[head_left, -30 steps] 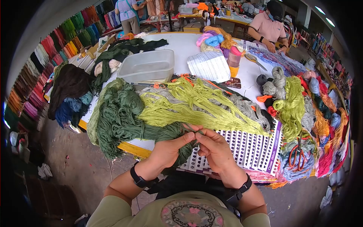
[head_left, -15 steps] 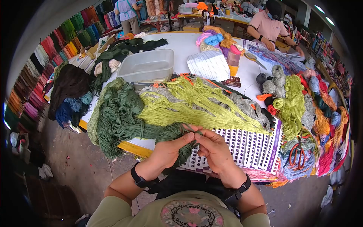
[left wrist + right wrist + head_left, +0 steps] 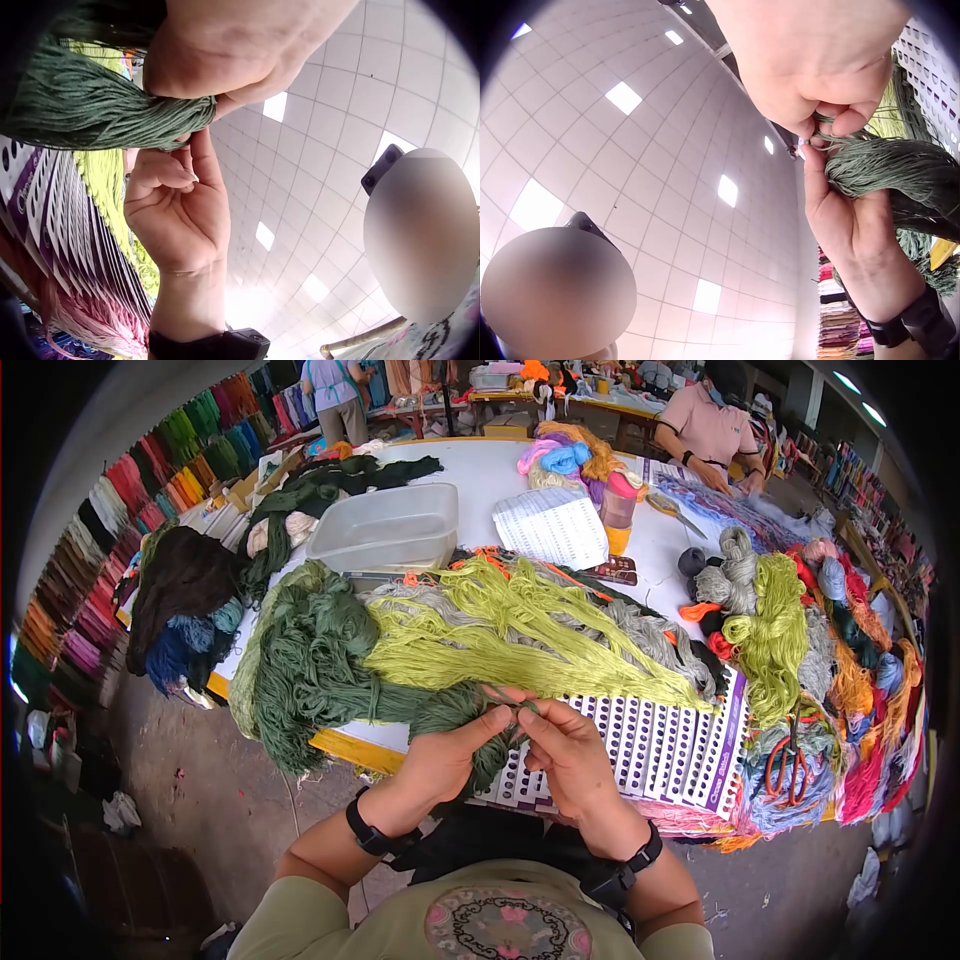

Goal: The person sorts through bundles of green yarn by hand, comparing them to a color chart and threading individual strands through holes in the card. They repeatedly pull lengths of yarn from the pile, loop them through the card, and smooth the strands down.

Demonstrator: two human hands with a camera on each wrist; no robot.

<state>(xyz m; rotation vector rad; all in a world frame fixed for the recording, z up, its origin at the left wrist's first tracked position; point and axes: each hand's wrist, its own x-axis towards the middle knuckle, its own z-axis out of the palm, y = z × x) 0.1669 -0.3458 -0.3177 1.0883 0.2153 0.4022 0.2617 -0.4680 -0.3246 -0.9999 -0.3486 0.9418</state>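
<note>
A thick skein of dark green thread (image 3: 447, 712) hangs over the near table edge. My left hand (image 3: 445, 758) grips the skein close to its looped end, which shows in the left wrist view as a rounded bundle of green strands (image 3: 105, 116). Fingertips nearly meeting the left thumb, my right hand (image 3: 575, 760) pinches a few strands at that end. From the right wrist view, these thin green strands (image 3: 870, 135) run into the curled right fingers. More dark green thread (image 3: 310, 660) is heaped to the left.
Yellow-green thread (image 3: 520, 650) lies across perforated white cards (image 3: 650, 750). Farther back are a clear plastic bin (image 3: 385, 525), a printed sheet (image 3: 550, 530) and a pink-lidded bottle (image 3: 620, 505). Red-handled scissors (image 3: 785, 770) rest on coloured skeins at right. Another person (image 3: 710, 430) works across the table.
My hands keep nearly the same hold on the green skein, with only slight finger movement. Across the table, the other person's outstretched arm has come back in toward the threads.
</note>
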